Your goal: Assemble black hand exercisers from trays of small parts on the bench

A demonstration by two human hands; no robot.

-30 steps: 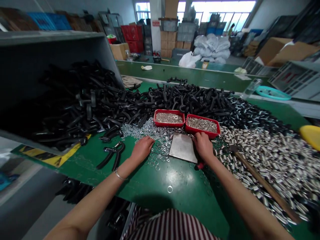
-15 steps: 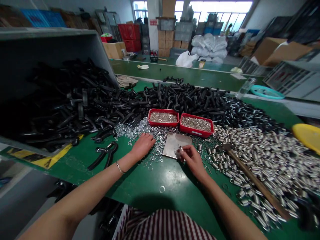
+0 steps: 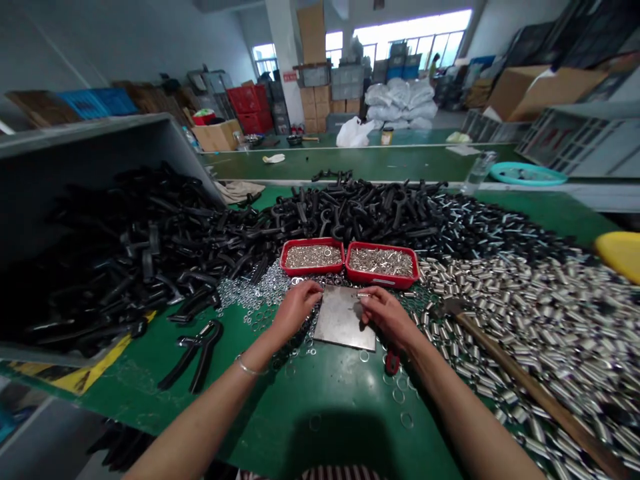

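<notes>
A flat square metal plate (image 3: 345, 328) lies on the green table between my hands. My right hand (image 3: 389, 316) is closed over the plate's right side, gripping a small shiny metal cylinder (image 3: 363, 295) between thumb and fingers. At the plate's upper left edge, my left hand (image 3: 299, 308) has its fingertips pinched together; whatever they hold, if anything, is too small to make out. Small metal washers (image 3: 260, 293) are spread beside my left hand. Just beyond the plate stand two red trays, the left tray (image 3: 313, 269) and right tray (image 3: 383, 283), both filled with tiny metal parts.
Black curved handles (image 3: 360, 207) heap up behind the trays and spill from a grey crate (image 3: 193, 150) at left. A wooden-handled hammer (image 3: 520, 373) rests across many metal cylinders (image 3: 560, 333). A red object (image 3: 393, 362) lies under my right wrist. Thin rings (image 3: 399, 396) lie nearby.
My left hand has moved from the washers to the plate's upper left edge, its fingers now pinched. My right hand still holds the cylinder, now nearer the plate's far side. The view has tilted up.
</notes>
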